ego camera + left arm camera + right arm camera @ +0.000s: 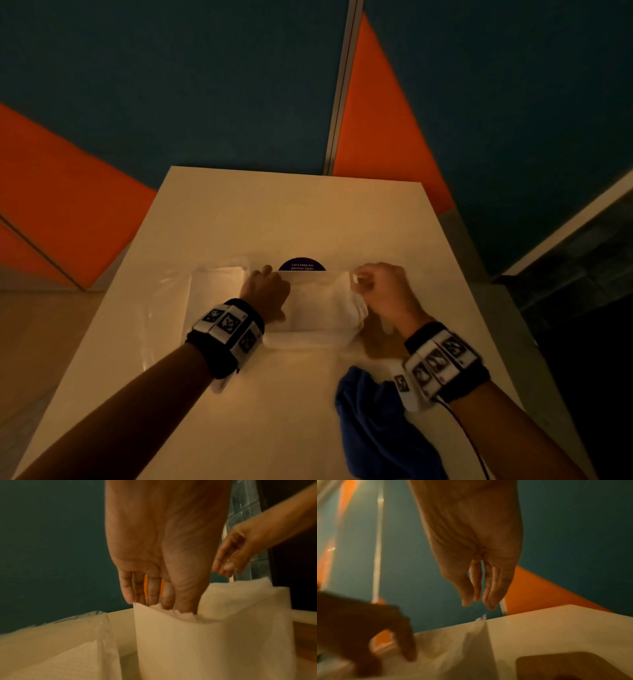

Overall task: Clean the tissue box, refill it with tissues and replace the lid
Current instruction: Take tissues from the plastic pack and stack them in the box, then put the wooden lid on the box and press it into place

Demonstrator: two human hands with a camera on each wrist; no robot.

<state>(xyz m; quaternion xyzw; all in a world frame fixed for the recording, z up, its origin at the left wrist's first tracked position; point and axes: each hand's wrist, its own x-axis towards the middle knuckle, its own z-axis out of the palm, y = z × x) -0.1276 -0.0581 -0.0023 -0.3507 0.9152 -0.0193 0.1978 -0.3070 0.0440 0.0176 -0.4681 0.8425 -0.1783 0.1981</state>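
Observation:
A stack of white tissues [322, 308] sits mid-table in what looks like the white tissue box [171, 649]. My left hand [265, 291] is at its left end. In the left wrist view its straight fingers [149, 596] press down into the tissues, with the tips hidden. My right hand [376, 291] hovers at the right end; its fingers [479, 595] hang straight and hold nothing. The wooden lid [565, 666] lies flat on the table under my right wrist.
A clear plastic pack of tissues [205, 284] lies left of the box. A crumpled blue cloth [376, 428] lies near the table's front right. A dark round sticker [301, 265] shows behind the box. The white table [274, 212] ends at teal and orange wall panels.

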